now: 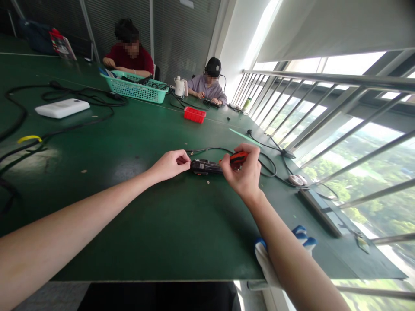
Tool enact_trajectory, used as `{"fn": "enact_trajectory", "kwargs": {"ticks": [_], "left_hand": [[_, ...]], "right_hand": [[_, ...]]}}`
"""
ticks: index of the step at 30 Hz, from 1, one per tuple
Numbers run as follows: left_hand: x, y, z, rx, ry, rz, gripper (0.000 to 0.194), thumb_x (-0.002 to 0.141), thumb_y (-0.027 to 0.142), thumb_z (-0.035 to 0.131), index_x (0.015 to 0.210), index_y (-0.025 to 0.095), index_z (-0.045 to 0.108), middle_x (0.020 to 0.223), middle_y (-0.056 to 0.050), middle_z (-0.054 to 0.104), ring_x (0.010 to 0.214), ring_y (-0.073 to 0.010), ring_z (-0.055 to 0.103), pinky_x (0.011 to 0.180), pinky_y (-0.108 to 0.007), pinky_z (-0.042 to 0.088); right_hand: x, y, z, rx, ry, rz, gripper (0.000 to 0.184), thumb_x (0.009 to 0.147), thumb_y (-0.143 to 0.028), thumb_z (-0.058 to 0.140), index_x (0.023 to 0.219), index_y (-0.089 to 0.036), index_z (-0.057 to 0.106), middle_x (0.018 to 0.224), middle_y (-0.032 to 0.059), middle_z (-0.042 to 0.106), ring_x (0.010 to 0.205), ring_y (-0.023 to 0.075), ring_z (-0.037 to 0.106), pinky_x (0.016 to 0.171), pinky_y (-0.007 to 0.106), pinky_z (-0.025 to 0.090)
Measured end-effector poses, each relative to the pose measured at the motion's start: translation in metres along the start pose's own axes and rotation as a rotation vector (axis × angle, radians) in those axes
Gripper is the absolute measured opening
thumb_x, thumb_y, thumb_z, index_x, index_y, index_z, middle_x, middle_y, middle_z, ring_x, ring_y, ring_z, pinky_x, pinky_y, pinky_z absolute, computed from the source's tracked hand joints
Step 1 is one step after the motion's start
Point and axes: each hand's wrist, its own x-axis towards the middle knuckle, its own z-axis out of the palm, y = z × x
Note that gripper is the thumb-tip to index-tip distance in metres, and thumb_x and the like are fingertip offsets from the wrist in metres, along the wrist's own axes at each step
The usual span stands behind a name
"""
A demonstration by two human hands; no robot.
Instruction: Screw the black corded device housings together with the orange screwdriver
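A long black device (207, 167), its kind unclear, lies on the green table in front of me. My right hand (244, 172) is closed around a screwdriver with an orange and black handle (238, 159). Its thin shaft points left over the device, though I cannot tell where the tip rests. At the device's left end, the thumb and fingers of my left hand (171, 165) are pinched together; whatever sits between them is too small to make out. A black cord (220, 148) curves behind the device and loops out to the right of my right hand.
Blue-white gloves (267, 259) lie under my right forearm. A red tray (194, 115), a turquoise basket (139, 90) and a white box (62, 108) stand farther back. Cables (81, 91) sprawl on the left. A metal railing (324, 80) borders the right. Two people sit across the table.
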Motion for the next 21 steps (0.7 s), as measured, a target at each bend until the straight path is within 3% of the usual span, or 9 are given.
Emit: {"fn": "enact_trajectory", "kwargs": {"ticks": [10,15,21], "left_hand": [[-0.002,0.007,0.000,0.007,-0.004,-0.019,0.015,0.082,0.035,0.066,0.084,0.020,0.066,0.086,-0.002,0.074,0.079,-0.0203,0.071,0.074,-0.031,0.054],[-0.002,0.003,-0.002,-0.008,-0.044,0.002,0.017,0.081,0.034,0.066,0.089,0.020,0.065,0.091,-0.003,0.072,0.085,-0.0210,0.071,0.080,-0.033,0.056],[-0.001,-0.005,-0.005,0.013,-0.112,0.093,0.027,0.077,0.033,0.073,0.097,0.021,0.062,0.100,-0.004,0.069,0.092,-0.0209,0.069,0.085,-0.035,0.056]], "right_hand": [[0.007,0.004,-0.002,-0.126,-0.134,-0.164,0.027,0.093,-0.040,0.063,0.110,-0.023,0.050,0.071,-0.0033,0.062,0.060,0.0156,0.061,0.062,0.029,0.050],[0.005,0.003,-0.003,-0.047,-0.174,-0.196,0.046,0.089,-0.035,0.063,0.126,-0.020,0.041,0.095,0.0051,0.067,0.076,0.0211,0.067,0.069,0.036,0.056],[0.003,-0.004,-0.002,0.078,-0.100,-0.076,0.033,0.093,-0.034,0.061,0.118,-0.024,0.042,0.096,0.0017,0.063,0.075,0.0169,0.067,0.070,0.032,0.058]]}}
